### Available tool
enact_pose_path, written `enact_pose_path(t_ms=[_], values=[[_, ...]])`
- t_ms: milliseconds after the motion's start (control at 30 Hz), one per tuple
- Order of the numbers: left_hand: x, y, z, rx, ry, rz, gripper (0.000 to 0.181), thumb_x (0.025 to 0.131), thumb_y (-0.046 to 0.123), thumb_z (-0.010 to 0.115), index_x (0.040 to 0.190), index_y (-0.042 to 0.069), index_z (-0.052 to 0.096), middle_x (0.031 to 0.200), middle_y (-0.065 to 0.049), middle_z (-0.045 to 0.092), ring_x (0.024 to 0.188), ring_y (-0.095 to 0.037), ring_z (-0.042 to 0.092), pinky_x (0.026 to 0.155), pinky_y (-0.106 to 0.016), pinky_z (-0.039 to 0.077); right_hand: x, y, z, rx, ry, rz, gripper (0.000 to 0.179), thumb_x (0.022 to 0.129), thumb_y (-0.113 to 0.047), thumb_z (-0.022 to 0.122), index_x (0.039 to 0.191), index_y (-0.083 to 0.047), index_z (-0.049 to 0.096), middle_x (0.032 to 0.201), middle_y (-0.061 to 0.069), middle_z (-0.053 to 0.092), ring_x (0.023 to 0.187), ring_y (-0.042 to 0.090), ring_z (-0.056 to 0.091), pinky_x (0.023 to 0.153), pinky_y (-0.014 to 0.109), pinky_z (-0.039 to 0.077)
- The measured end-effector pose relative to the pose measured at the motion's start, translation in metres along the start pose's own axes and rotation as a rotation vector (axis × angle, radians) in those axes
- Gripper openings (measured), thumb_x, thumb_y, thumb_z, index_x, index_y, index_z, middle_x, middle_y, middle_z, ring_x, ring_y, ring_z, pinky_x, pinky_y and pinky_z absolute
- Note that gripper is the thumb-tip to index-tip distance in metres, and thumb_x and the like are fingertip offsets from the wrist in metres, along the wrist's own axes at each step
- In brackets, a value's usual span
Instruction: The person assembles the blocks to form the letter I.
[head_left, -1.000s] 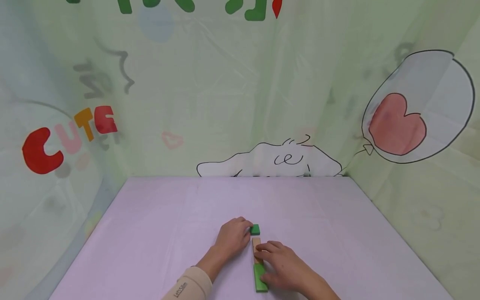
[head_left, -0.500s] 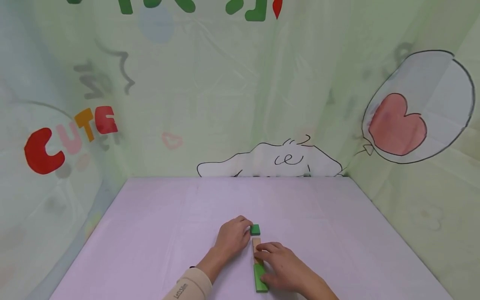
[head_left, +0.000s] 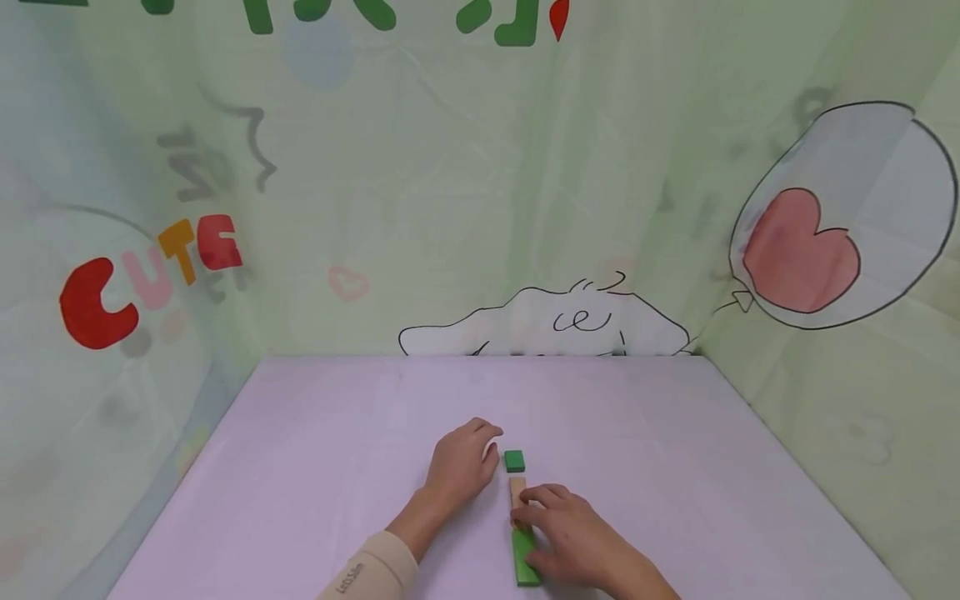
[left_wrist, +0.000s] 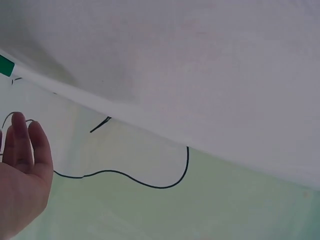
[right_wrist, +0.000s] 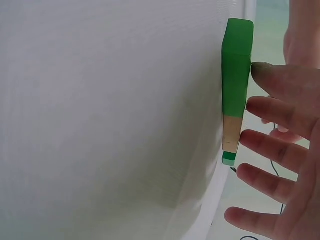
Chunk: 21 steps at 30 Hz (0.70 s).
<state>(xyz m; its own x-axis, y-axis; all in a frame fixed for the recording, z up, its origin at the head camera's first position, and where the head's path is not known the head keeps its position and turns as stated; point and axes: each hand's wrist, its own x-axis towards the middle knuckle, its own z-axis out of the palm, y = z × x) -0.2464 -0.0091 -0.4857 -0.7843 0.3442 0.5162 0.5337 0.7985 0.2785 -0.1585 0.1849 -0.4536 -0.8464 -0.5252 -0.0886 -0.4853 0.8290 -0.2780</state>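
Three blocks lie in a line on the table in the head view: a long light-green block [head_left: 524, 562] nearest, a bare wooden block [head_left: 517, 487] end to end with it, and a small dark-green block [head_left: 514, 461] beyond a narrow gap. Fingertips of my right hand [head_left: 573, 533] rest on the wooden block, its thumb at the green one. The right wrist view shows those fingers fairly straight, tips along the green block [right_wrist: 237, 75] and wooden block [right_wrist: 232, 132]. My left hand [head_left: 459, 462], fingers loosely bent and holding nothing, hovers just left of the small block.
A pale lilac cloth covers the table [head_left: 337, 433]. Behind it hangs a light-green curtain [head_left: 450, 183] with printed letters and drawings. More of this curtain closes in both sides, with a printed balloon [head_left: 885, 208] at the right.
My left hand has come off the small green block, moving slightly left and up with its fingers spreading. The right hand stays on the blocks, and the head view has shifted a little.
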Motion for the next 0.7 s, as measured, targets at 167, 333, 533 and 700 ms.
enact_pose_path(t_ms=[167,333,533,700], values=[[0.000,0.004,-0.006,0.010,0.010,0.031,0.021,0.096,0.017,0.067,0.115,0.015,0.076,0.111,0.000,0.075,0.098,-0.018,0.073,0.083,-0.034,0.059,0.001,0.001,-0.001,0.013,-0.003,0.019,0.042,0.084,-0.033,0.083,0.125,-0.026,0.073,0.137,0.005,0.062,0.131,0.035,0.053,0.106,0.062,0.046],[-0.004,0.010,-0.013,0.018,0.039,0.087,0.024,0.094,0.018,0.067,0.116,0.015,0.075,0.111,0.000,0.075,0.097,-0.019,0.072,0.082,-0.036,0.059,0.002,0.001,0.001,0.035,0.019,0.015,0.042,0.083,-0.031,0.083,0.123,-0.027,0.073,0.138,0.006,0.061,0.133,0.036,0.052,0.106,0.063,0.046],[-0.010,0.011,-0.020,0.094,0.020,0.123,0.029,0.095,0.023,0.067,0.123,0.017,0.073,0.116,0.001,0.073,0.105,-0.018,0.070,0.089,-0.038,0.057,-0.001,0.001,0.002,0.047,0.036,0.019,0.044,0.084,-0.033,0.081,0.125,-0.024,0.071,0.141,0.009,0.061,0.136,0.041,0.050,0.107,0.066,0.044],[-0.016,0.012,-0.025,0.096,-0.007,0.133,0.035,0.095,0.024,0.067,0.129,0.018,0.069,0.122,0.001,0.071,0.112,-0.018,0.068,0.095,-0.040,0.055,-0.004,0.005,0.002,0.056,0.059,0.025,0.058,0.084,-0.038,0.079,0.137,-0.019,0.065,0.147,0.015,0.057,0.141,0.047,0.046,0.108,0.070,0.040]])
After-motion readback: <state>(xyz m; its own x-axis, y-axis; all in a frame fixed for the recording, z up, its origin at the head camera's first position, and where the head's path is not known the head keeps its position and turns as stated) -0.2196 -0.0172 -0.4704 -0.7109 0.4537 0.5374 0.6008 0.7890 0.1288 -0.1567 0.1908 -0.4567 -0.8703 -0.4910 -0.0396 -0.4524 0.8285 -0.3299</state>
